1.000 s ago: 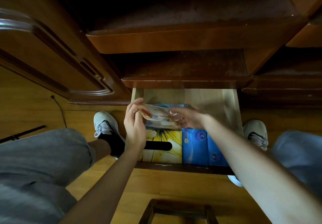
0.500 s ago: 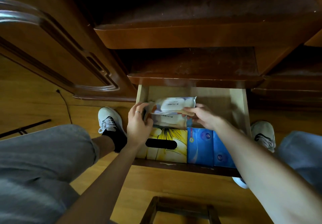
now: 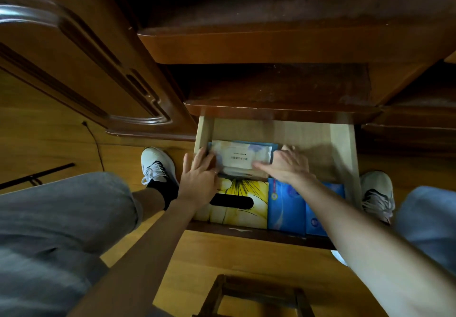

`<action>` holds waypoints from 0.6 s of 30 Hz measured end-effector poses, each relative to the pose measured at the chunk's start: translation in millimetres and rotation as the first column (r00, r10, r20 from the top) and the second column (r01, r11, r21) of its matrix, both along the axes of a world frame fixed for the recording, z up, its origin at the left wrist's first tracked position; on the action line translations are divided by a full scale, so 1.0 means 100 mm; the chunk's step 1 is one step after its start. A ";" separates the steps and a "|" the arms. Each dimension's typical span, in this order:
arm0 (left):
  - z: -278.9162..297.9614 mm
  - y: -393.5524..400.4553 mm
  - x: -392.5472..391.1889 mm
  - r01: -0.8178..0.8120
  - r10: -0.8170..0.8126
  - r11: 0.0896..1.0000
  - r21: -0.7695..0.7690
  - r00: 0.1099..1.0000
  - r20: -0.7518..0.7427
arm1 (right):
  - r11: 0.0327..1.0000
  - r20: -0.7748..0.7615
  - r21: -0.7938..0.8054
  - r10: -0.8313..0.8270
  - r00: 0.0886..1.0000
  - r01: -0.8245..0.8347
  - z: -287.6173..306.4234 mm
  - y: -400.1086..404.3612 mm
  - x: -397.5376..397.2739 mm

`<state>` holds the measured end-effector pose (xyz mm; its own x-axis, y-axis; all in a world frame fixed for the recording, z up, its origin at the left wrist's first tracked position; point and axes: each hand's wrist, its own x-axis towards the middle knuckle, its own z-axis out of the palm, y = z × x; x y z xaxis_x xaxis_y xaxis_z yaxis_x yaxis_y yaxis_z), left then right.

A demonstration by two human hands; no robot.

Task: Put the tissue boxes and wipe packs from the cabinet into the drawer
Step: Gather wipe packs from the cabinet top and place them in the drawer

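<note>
My left hand and right hand both lie flat on a pale wipe pack in the open drawer. My fingers are spread and extended, so neither grip is closed around the pack; the left palm touches its left end and the right fingertips touch its right end and front edge. The pack lies label-up in the back left part of the drawer, over something blue whose edge shows behind it. Just in front of it sits a yellow tissue box with a dark oval slot, and to the right of that stand two blue packs, the right one partly hidden by my forearm. The cabinet shelf overhangs the back of the drawer.
</note>
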<state>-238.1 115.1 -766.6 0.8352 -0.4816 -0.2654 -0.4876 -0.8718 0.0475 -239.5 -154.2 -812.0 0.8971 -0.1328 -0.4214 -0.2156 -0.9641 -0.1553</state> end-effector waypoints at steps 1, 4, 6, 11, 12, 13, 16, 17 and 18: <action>-0.01 0.02 0.00 0.014 -0.014 1.000 -0.004 1.000 0.003 | 0.998 0.100 -0.049 -0.030 0.995 0.035 0.00 0.00 0.05; -0.05 0.08 -0.04 0.045 -0.044 0.998 -0.034 0.999 0.026 | 0.990 0.332 0.072 -0.141 0.933 0.124 -0.04 0.05 0.24; -0.08 0.12 -0.09 0.058 -0.057 0.996 -0.066 0.998 0.020 | 0.974 0.209 0.225 -0.046 0.977 -0.003 -0.07 0.19 0.37; -0.13 0.17 -0.18 -0.019 0.041 0.989 -0.148 0.988 0.148 | 0.919 -0.072 0.346 0.224 0.972 -0.186 -0.15 0.60 0.57; -0.14 0.17 -0.17 -0.068 0.093 0.986 -0.149 0.982 0.167 | 0.917 -0.096 0.354 0.232 0.968 -0.184 -0.13 0.61 0.62; -0.15 0.16 -0.17 -0.116 0.143 0.980 -0.164 0.976 0.167 | 0.911 -0.116 0.372 0.237 0.965 -0.179 -0.11 0.61 0.66; -0.20 0.15 -0.15 -0.168 0.199 0.950 -0.262 0.976 0.093 | 0.906 -0.125 0.375 0.257 0.958 -0.194 -0.14 0.60 0.62; -0.21 0.15 -0.15 -0.166 0.195 0.944 -0.286 0.978 0.077 | 0.913 -0.122 0.346 0.272 0.955 -0.215 -0.17 0.60 0.56; -0.22 0.15 -0.14 -0.165 0.193 0.940 -0.299 0.979 0.070 | 0.918 -0.119 0.320 0.284 0.951 -0.234 -0.20 0.60 0.50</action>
